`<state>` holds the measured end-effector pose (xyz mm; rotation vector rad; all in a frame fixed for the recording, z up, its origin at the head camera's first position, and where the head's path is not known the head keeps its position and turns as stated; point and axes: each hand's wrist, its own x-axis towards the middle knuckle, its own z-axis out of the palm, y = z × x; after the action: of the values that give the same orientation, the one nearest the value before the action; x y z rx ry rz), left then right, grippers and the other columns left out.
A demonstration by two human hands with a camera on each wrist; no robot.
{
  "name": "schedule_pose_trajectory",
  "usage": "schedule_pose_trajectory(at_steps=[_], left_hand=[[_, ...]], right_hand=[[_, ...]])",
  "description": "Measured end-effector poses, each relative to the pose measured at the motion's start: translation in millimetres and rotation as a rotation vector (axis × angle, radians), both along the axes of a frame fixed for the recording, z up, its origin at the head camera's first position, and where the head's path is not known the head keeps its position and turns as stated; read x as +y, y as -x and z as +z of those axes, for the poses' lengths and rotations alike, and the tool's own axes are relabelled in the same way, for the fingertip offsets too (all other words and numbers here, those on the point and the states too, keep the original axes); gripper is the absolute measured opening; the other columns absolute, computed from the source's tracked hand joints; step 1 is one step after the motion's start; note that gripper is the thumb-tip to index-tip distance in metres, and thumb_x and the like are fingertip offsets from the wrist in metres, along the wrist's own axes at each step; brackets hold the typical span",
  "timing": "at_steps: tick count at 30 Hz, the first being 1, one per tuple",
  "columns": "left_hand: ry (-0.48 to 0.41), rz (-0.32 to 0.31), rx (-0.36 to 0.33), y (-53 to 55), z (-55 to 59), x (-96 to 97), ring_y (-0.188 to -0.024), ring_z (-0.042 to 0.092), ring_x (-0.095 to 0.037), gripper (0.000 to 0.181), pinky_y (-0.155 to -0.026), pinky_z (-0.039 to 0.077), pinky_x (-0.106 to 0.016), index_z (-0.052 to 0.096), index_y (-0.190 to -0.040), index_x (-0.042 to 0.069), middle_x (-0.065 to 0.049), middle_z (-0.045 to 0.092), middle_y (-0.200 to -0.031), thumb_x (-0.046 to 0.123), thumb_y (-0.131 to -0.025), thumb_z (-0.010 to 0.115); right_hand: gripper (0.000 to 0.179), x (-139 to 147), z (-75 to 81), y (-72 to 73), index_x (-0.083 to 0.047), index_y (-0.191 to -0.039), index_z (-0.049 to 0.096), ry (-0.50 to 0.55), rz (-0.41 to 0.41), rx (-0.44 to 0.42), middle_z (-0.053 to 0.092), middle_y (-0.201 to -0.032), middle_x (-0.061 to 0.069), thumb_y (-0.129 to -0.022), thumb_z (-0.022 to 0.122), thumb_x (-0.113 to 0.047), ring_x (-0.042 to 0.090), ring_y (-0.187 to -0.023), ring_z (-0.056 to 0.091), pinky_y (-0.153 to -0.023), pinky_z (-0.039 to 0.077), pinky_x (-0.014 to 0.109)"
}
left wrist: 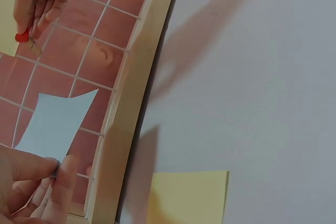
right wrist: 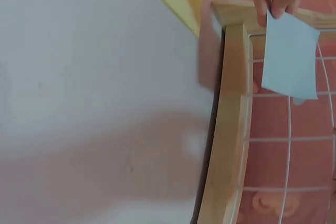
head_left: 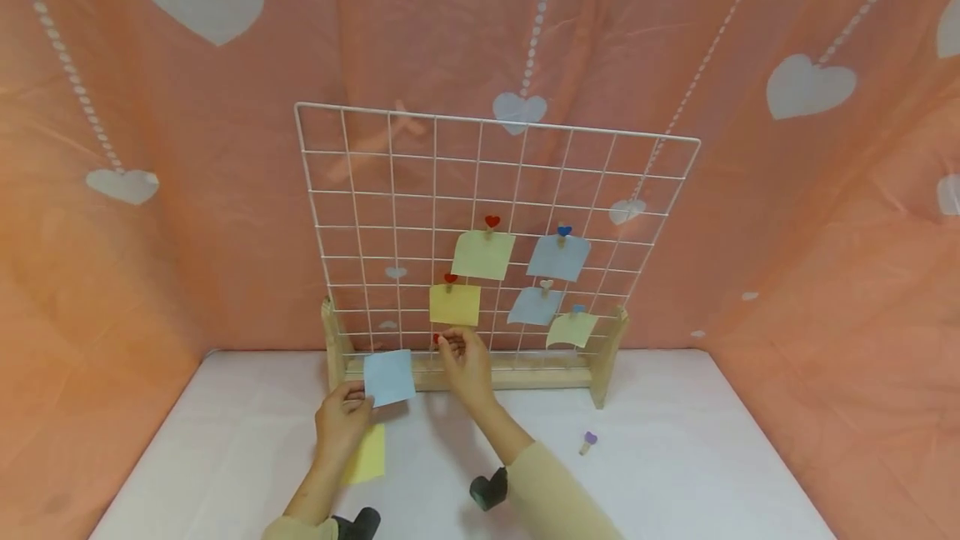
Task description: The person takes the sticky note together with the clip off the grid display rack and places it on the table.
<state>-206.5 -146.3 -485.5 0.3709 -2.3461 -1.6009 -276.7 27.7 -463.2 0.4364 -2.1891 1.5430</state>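
My left hand (head_left: 343, 423) pinches a blue sticky note (head_left: 389, 377) by its edge, thumb in front, near the lower left of the white wire grid (head_left: 412, 257). In the left wrist view the note's (left wrist: 52, 124) far edge curves between its corners. My right hand (head_left: 468, 365) pinches a small wooden clip with a red heart (left wrist: 22, 36) just below a yellow note (head_left: 454, 305) on the grid. That yellow note hangs from another red-heart clip (head_left: 451, 278). A yellow sticky note (head_left: 366, 455) lies on the table, partly behind my left forearm.
The grid stands in a wooden base (head_left: 540, 378) on the white table (head_left: 675, 448). Green notes (head_left: 483, 255) and blue notes (head_left: 558, 258) hang clipped on its right half. A purple-heart clip (head_left: 589, 440) lies at the right. Behind is a pink curtain (head_left: 240, 273) with hearts.
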Motion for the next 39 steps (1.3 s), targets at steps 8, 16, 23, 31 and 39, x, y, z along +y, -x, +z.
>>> schedule_pose_trajectory(at_steps=[8, 16, 23, 31, 39], left_hand=[[-0.020, 0.014, -0.026, -0.8, -3.9, 4.4, -0.068, 0.065, -0.011, 0.025, -0.056, 0.048, -0.014, 0.062, -0.105, -0.012, -0.024, 0.065, -0.092, -0.004, -0.082, 0.063], [0.000, -0.012, -0.060, -4.3, -7.0, 8.7, -0.065, 0.063, -0.008, 0.027, -0.057, 0.046, -0.016, 0.062, -0.107, -0.012, -0.024, 0.065, -0.093, -0.001, -0.082, 0.063], [-0.012, -0.039, -0.068, -7.9, -10.6, 16.4, -0.063, 0.065, -0.013, 0.027, -0.055, 0.048, -0.016, 0.062, -0.105, -0.012, -0.022, 0.066, -0.089, -0.002, -0.080, 0.064], [-0.015, -0.053, -0.078, -13.4, -14.5, 18.7, -0.065, 0.064, -0.013, 0.029, -0.055, 0.049, -0.015, 0.061, -0.105, -0.013, -0.020, 0.065, -0.087, -0.003, -0.079, 0.065], [-0.073, -0.073, -0.118, -16.9, -16.8, 22.9, -0.064, 0.068, -0.021, 0.030, -0.054, 0.050, -0.015, 0.059, -0.106, -0.015, -0.021, 0.065, -0.087, -0.004, -0.079, 0.066]], right_hand=[[0.010, 21, -3.8, -3.1, 0.005, -0.096, 0.063, 0.016, -0.020, -0.055, 0.066, -0.089, 0.016, -0.090, 0.061, -0.002, 0.014, -0.076, 0.059, -0.067, 0.050, 0.017], [0.010, 45, -14.3, -9.0, 0.005, -0.096, 0.063, -0.020, -0.082, -0.083, 0.067, -0.086, 0.014, -0.090, 0.062, -0.003, 0.016, -0.076, 0.060, -0.067, 0.052, 0.019], [0.010, 65, -24.1, -16.2, 0.005, -0.094, 0.065, -0.017, -0.140, -0.110, 0.068, -0.084, 0.015, -0.088, 0.063, -0.002, 0.017, -0.075, 0.062, -0.067, 0.052, 0.020], [0.008, 86, -37.8, -22.3, 0.004, -0.093, 0.066, -0.026, -0.179, -0.107, 0.067, -0.083, 0.013, -0.087, 0.063, 0.000, 0.007, -0.072, 0.057, -0.065, 0.051, 0.018], [0.006, 107, -50.6, -27.0, 0.001, -0.091, 0.066, -0.055, -0.223, -0.154, 0.068, -0.082, 0.011, -0.086, 0.065, -0.002, 0.008, -0.071, 0.058, -0.065, 0.050, 0.018]])
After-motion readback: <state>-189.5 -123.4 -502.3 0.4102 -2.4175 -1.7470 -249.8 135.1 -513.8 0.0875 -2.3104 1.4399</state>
